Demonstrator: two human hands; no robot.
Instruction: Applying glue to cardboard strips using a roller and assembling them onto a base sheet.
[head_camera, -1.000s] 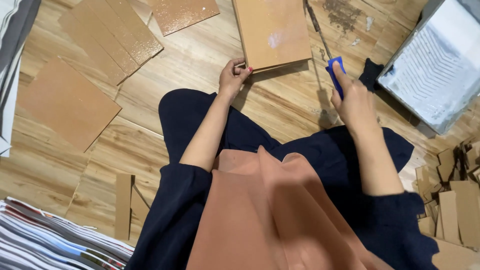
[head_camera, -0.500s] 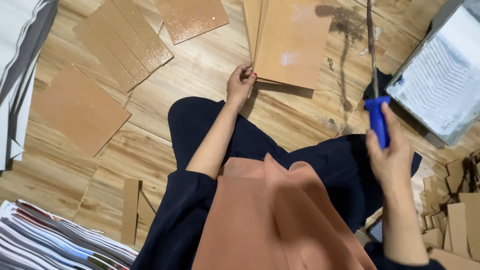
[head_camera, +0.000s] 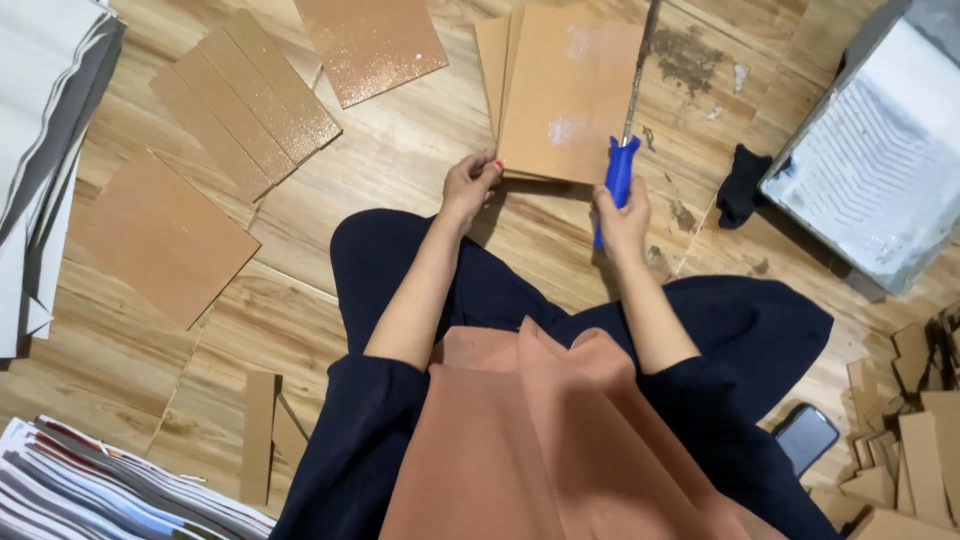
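Two bare hands work at the near edge of a small stack of brown cardboard sheets (head_camera: 568, 95) lying flat on the wooden plank floor (head_camera: 400, 160). The right hand (head_camera: 622, 218) is closed in a full fist around the blue handle (head_camera: 617, 180) of a long tool, whose thin metal shaft (head_camera: 640, 70) runs up and away from the person, leaning slightly right, along the right edge of the stack toward the top of the view; its far end leaves the frame, so what it carries cannot be told. The left hand (head_camera: 468, 185) has its fingers curled, fingertips pinching the stack's lower left corner. The stack's long axis points away from the person, tilted a little, its top sheet matte with pale shiny patches. Left of it lie a speckled glossy sheet (head_camera: 372, 42), a row of overlapping narrow strips (head_camera: 245, 115) and a plain square sheet (head_camera: 160, 235), well apart with bare floor between them. To the right sits a grey ribbed paint tray (head_camera: 870, 160), a black cloth (head_camera: 740, 185) just beside its corner, and dark stains on the planks near the shaft. Cardboard offcuts (head_camera: 910, 460) crowd the lower right, a dark phone (head_camera: 805, 438) beside them. Stacked printed sheets (head_camera: 90, 490) fill the lower left corner.
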